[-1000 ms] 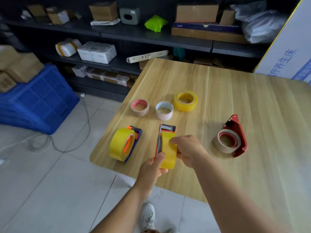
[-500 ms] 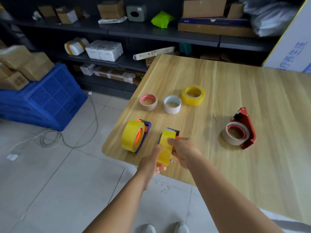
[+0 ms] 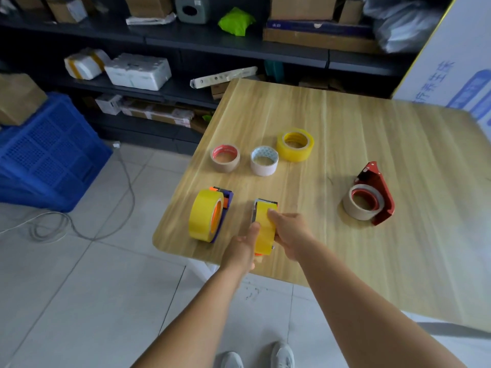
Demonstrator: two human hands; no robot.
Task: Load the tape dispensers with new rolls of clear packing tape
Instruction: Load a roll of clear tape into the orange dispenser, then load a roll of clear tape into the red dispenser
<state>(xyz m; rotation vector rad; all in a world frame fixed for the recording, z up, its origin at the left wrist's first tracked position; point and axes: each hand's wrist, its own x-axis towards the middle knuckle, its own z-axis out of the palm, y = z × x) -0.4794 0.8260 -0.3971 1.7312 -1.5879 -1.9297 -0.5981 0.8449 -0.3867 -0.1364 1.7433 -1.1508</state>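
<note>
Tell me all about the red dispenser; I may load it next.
The red dispenser lies flat on its side on the wooden table, right of the hands, untouched. It looks like glossy red plastic or metal, tapering to a tip pointing away. A beige tape roll with a red core sits on its hub.

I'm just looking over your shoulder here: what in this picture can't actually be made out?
All in the head view:
- The dispenser in the hands: the yellow roll, the left hand and the right hand cover most of it, so whether the roll is seated is unclear.
- The red dispenser: its roll hides the hub.
- The white board's blue writing: blurred, cut off by the right edge.
</note>
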